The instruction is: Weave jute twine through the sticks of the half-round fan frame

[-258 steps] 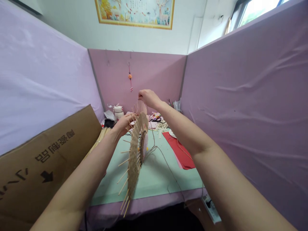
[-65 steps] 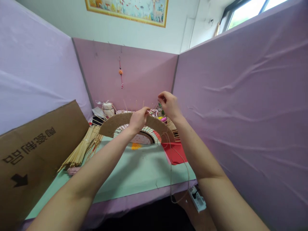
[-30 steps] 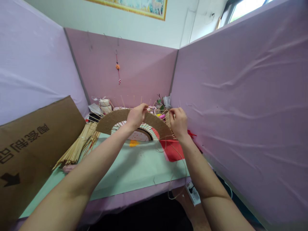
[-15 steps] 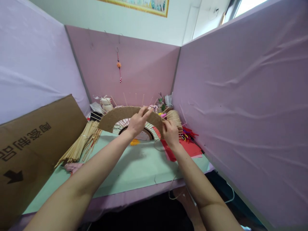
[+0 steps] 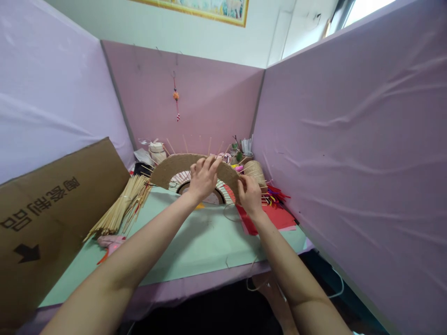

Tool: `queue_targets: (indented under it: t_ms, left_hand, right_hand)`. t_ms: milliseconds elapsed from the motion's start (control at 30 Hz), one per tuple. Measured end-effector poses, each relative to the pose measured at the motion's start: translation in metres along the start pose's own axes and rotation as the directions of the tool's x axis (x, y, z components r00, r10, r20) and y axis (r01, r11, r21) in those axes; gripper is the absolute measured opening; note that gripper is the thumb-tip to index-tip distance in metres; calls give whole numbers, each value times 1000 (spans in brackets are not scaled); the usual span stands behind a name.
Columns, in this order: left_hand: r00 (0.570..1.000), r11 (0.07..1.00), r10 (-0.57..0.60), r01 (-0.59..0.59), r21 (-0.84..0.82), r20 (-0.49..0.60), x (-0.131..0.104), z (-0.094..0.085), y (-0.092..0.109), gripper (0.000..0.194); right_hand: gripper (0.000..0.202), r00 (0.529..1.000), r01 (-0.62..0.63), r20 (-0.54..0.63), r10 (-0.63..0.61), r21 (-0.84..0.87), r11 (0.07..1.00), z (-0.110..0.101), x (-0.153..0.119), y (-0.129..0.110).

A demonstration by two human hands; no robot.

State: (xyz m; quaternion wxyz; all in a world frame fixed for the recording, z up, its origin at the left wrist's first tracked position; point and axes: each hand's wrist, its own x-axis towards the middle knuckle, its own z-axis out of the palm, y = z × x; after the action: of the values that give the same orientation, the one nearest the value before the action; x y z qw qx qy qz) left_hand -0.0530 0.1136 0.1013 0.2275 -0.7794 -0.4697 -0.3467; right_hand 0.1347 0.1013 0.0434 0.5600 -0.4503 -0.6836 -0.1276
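A tan, arch-shaped weaving of twine stands over the table, with thin sticks poking out around its outer edge and pale spokes inside its curve. My left hand lies across the top of the arch, fingers bent over its upper edge. At the arch's right end, my right hand has thumb and fingers pinched together. Whether a strand of twine is in that pinch is hidden. A loop of twine hangs just left of the right hand. Behind that hand stands a large spool of twine.
A bundle of thin sticks lies left, beside a big cardboard box. Red sheets and coloured pipe cleaners lie right. A jar stands at the back. Fabric-covered partitions enclose the green-topped table.
My left hand's fingers have gone from stretched out to bent over the arch's edge. My right hand stays pinched at the right end. The view has shifted slightly.
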Motion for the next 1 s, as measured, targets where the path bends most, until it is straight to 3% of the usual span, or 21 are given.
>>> queue_targets:
  t_ms: [167, 267, 400, 533, 700, 800, 900, 1000]
  left_hand:
    - [995, 999, 35, -36, -11, -90, -4, 7, 16, 52]
    - [997, 995, 76, -76, -59, -6, 1, 11, 28, 48]
    - [980, 985, 104, -78, -155, 171, 13, 10, 37, 57]
    - [973, 963, 31, 33, -267, 231, 21, 7, 43, 57]
    - [974, 878, -152, 212, -429, 170, 26, 11, 46, 58]
    - [978, 840, -124, 193, -507, 168, 33, 14, 42, 50]
    - [961, 812, -85, 220, -540, 263, 43, 14, 35, 34]
    - [936, 759, -58, 268, -593, 348, 49, 15, 29, 31]
  right_hand:
    - [24, 1000, 2, 16, -2, 11, 1000, -1, 0, -1]
    - [25, 1000, 2, 21, -2, -5, 1000, -1, 0, -1]
    - [25, 998, -27, 56, 27, -15, 1000, -2, -1, 2]
    - [25, 996, -65, 69, 64, 12, 998, -3, -1, 5]
    - [26, 996, -59, 75, 56, 31, 998, -4, 0, 5]
    - [26, 995, -54, 85, 50, 53, 997, -4, 0, 4]
    - [25, 995, -78, 75, 71, 97, 992, -6, -1, 5]
    - [25, 993, -111, 59, 105, 129, 985, -9, -2, 7]
